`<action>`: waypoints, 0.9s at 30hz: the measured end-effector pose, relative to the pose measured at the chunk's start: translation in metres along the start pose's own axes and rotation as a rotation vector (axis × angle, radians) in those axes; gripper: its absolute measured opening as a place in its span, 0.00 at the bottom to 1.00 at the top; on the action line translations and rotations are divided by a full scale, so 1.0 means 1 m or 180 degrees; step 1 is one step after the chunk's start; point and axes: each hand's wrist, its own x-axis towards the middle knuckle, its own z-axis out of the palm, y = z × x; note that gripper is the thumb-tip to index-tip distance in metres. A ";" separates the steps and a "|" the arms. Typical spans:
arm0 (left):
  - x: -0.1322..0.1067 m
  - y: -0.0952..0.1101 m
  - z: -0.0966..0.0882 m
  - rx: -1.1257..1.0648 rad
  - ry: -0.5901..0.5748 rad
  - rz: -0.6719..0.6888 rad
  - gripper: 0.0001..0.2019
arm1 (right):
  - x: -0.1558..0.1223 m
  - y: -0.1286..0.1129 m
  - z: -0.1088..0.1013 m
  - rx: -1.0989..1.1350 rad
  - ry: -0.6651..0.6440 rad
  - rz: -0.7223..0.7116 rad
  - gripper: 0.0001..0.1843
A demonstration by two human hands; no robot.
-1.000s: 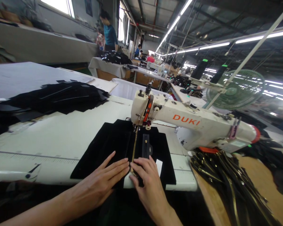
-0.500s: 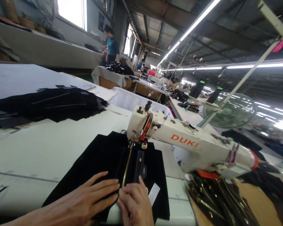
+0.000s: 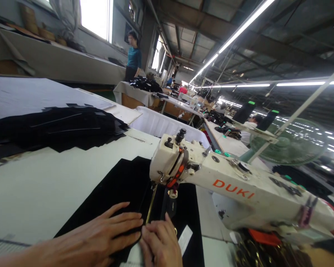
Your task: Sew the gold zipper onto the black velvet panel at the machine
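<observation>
My left hand [image 3: 100,237] lies flat with fingers stretched out on a black fabric panel [image 3: 117,189] on the sewing table. My right hand [image 3: 160,244] sits beside it, fingers curled and pinching the fabric edge at a gold zipper strip [image 3: 151,204] that runs toward the needle. The white DUKI sewing machine [image 3: 233,193] stands just beyond, its head over the zipper. A small white label [image 3: 184,240] lies on the fabric to the right of my right hand.
A stack of black cut pieces [image 3: 58,126] lies on the table at the left. A white bin [image 3: 167,124] stands behind the machine and a green fan [image 3: 292,142] to the right. A person in a teal top [image 3: 134,55] stands by a far table.
The view has tilted up and moved closer, so my hands sit lower in the picture. Both hands stay on the fabric beside the zipper.
</observation>
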 end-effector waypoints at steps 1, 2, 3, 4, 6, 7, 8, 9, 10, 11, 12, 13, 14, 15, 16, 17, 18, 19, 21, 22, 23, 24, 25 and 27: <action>0.004 -0.002 -0.005 -0.0032 -0.0104 0.0096 0.46 | 0.003 0.002 0.001 -0.0004 -0.0078 0.0007 0.08; 0.008 -0.003 -0.010 -0.0076 -0.0217 0.0198 0.46 | 0.006 0.004 0.001 0.0029 -0.0125 0.0023 0.08; 0.013 -0.004 -0.014 -0.0105 -0.0290 0.0274 0.46 | 0.010 0.005 0.001 0.0090 -0.0155 0.0043 0.09; 0.017 -0.005 -0.018 -0.0100 -0.0279 0.0284 0.45 | 0.014 0.006 0.000 0.0162 -0.0148 0.0063 0.10; 0.024 -0.007 -0.023 -0.0047 -0.0213 0.0288 0.43 | 0.024 0.007 -0.003 0.0269 -0.0104 0.0087 0.12; 0.026 -0.009 -0.024 -0.0019 -0.0172 0.0293 0.42 | 0.029 0.007 -0.005 0.0288 -0.0123 0.0091 0.12; 0.028 -0.010 -0.025 0.0011 -0.0142 0.0291 0.42 | 0.034 0.008 -0.008 0.0294 -0.0189 0.0073 0.13; 0.030 -0.012 -0.025 0.0033 -0.0137 0.0284 0.41 | 0.039 0.009 -0.011 0.0294 -0.0294 0.0026 0.13; 0.031 -0.015 -0.025 0.0041 -0.0153 0.0282 0.41 | 0.044 0.010 -0.014 0.0277 -0.0419 -0.0026 0.14; 0.032 -0.018 -0.024 0.0027 -0.0176 0.0277 0.41 | 0.049 0.011 -0.016 0.0238 -0.0554 -0.0066 0.14; 0.034 -0.021 -0.024 -0.0006 -0.0187 0.0266 0.41 | 0.054 0.012 -0.018 0.0184 -0.0665 -0.0086 0.14; 0.035 -0.024 -0.023 -0.0052 -0.0180 0.0247 0.41 | 0.058 0.014 -0.019 0.0126 -0.0723 -0.0092 0.14; 0.037 -0.027 -0.022 -0.0105 -0.0153 0.0229 0.41 | 0.061 0.015 -0.019 0.0081 -0.0720 -0.0077 0.14; 0.039 -0.031 -0.021 -0.0159 -0.0123 0.0216 0.41 | 0.065 0.017 -0.019 0.0054 -0.0688 -0.0043 0.14; 0.040 -0.035 -0.019 -0.0204 -0.0105 0.0212 0.42 | 0.068 0.018 -0.017 0.0049 -0.0656 -0.0011 0.14; 0.042 -0.039 -0.017 -0.0237 -0.0118 0.0206 0.42 | 0.071 0.019 -0.016 0.0060 -0.0643 0.0009 0.15; 0.043 -0.043 -0.015 -0.0262 -0.0149 0.0215 0.42 | 0.073 0.020 -0.015 0.0072 -0.0657 0.0029 0.16; 0.045 -0.046 -0.013 -0.0280 -0.0182 0.0226 0.42 | 0.076 0.021 -0.013 0.0075 -0.0702 0.0043 0.16; 0.047 -0.052 -0.008 -0.0268 -0.0211 0.0228 0.42 | 0.080 0.023 -0.013 0.0036 -0.0833 0.0080 0.16; 0.048 -0.055 -0.005 -0.0233 -0.0214 0.0215 0.41 | 0.082 0.023 -0.013 0.0009 -0.0885 0.0093 0.16; 0.049 -0.057 -0.003 -0.0188 -0.0217 0.0206 0.40 | 0.083 0.024 -0.014 -0.0020 -0.0921 0.0114 0.16; 0.050 -0.059 -0.001 -0.0135 -0.0210 0.0205 0.39 | 0.084 0.024 -0.016 -0.0051 -0.0944 0.0144 0.16; 0.051 -0.061 0.001 -0.0082 -0.0210 0.0207 0.39 | 0.084 0.024 -0.018 -0.0080 -0.0946 0.0193 0.17; 0.053 -0.064 0.004 0.0008 -0.0202 0.0247 0.39 | 0.085 0.024 -0.021 -0.0140 -0.0905 0.0363 0.18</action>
